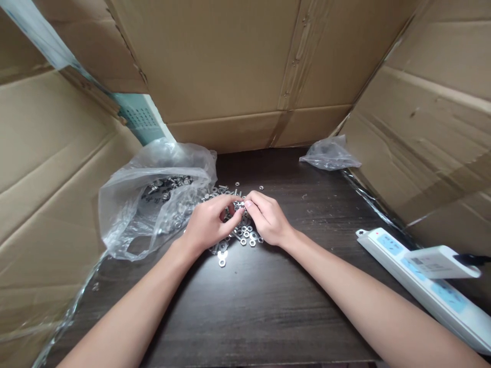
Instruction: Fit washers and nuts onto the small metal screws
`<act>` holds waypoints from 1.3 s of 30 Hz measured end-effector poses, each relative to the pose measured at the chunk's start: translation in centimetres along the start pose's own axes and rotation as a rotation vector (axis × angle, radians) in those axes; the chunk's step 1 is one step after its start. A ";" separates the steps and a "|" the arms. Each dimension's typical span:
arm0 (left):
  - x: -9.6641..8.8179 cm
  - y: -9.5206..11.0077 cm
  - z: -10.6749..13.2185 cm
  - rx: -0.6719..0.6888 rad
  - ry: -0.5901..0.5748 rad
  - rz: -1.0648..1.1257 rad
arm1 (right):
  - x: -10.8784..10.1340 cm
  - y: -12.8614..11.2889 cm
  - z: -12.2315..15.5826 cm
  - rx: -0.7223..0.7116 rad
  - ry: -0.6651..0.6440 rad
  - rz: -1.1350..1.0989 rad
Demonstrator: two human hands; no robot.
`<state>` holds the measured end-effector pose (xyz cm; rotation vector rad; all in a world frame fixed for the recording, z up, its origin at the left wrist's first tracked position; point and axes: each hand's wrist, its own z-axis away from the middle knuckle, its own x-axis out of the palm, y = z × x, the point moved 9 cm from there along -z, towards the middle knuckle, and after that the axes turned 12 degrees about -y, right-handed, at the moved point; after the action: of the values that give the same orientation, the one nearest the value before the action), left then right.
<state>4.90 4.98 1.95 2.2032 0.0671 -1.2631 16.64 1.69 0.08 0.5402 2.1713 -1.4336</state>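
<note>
My left hand (210, 220) is closed, its thumb and forefinger curved together over a heap of metal hardware. My right hand (268, 217) is closed too, with thumb and forefinger pinched against the left fingertips. Where the fingertips meet shows a small silvery piece that looks like a bolt (239, 205); the fingers cover most of it. Beneath and around both hands lies the heap of loose bolts, washers and hex nuts (243, 242). One nut (222, 262) lies at the near edge of the heap, beside some washers (222, 253).
An open clear plastic bag (126, 204) holding more hardware stands left of the heap. A crumpled plastic bag (330, 153) lies at the back right. On the right is a white power strip (425, 291) with a plugged-in adapter (441, 261). Cardboard walls (230, 66) surround the dark tabletop (261, 317).
</note>
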 end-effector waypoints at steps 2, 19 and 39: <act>-0.1 0.0 -0.1 -0.002 0.023 0.053 | 0.0 -0.1 0.0 0.001 -0.002 0.003; -0.5 0.4 -0.2 0.022 0.064 0.101 | 0.0 -0.3 0.0 -0.003 -0.004 0.018; -0.6 0.7 -0.1 0.061 0.080 0.117 | 0.2 -0.2 -0.2 -0.016 -0.008 0.033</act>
<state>4.89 4.58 2.80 2.2742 -0.0682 -1.1271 16.33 1.78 0.14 0.5604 2.1563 -1.3973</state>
